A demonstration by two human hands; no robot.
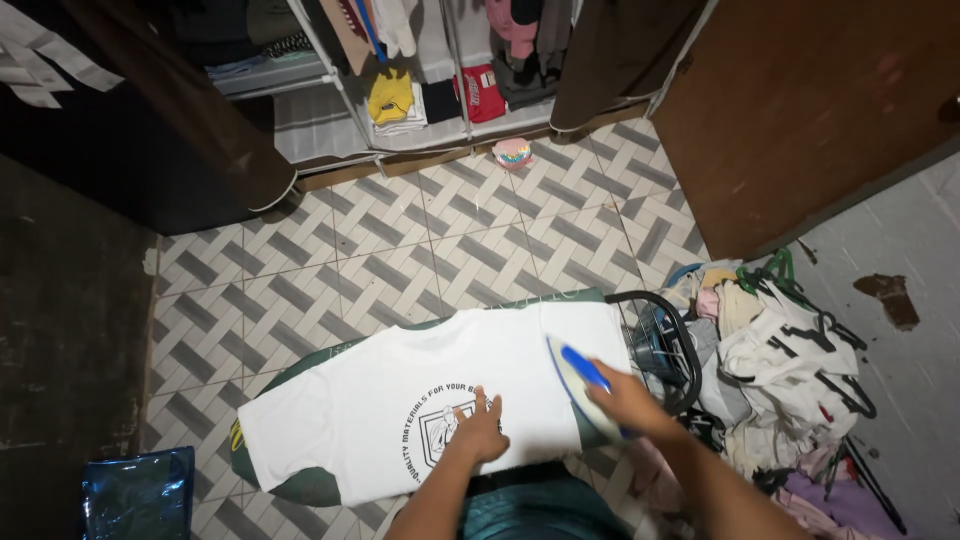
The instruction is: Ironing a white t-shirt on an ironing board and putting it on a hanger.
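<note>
Home bedroom: fabric wardrobe [440,90], laundry pile [780,370]

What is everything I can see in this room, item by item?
T-shirt: one, white with a round black print, spread flat on the board.
Ironing board: one, dark green cover, under the shirt.
Iron: one, blue handle and pale body, on the shirt's right part.
Wire basket: one, black, right of the board.
Clothes pile: one heap, mostly white and pastel, with dark hangers, far right.
Wardrobe rack: one, folded yellow, black and red clothes, top centre.
Plastic bag: one, blue, bottom left.
Tiled floor: grey and white pattern.
Left hand: pressing flat on the print.
Right hand: gripping the iron.
</note>
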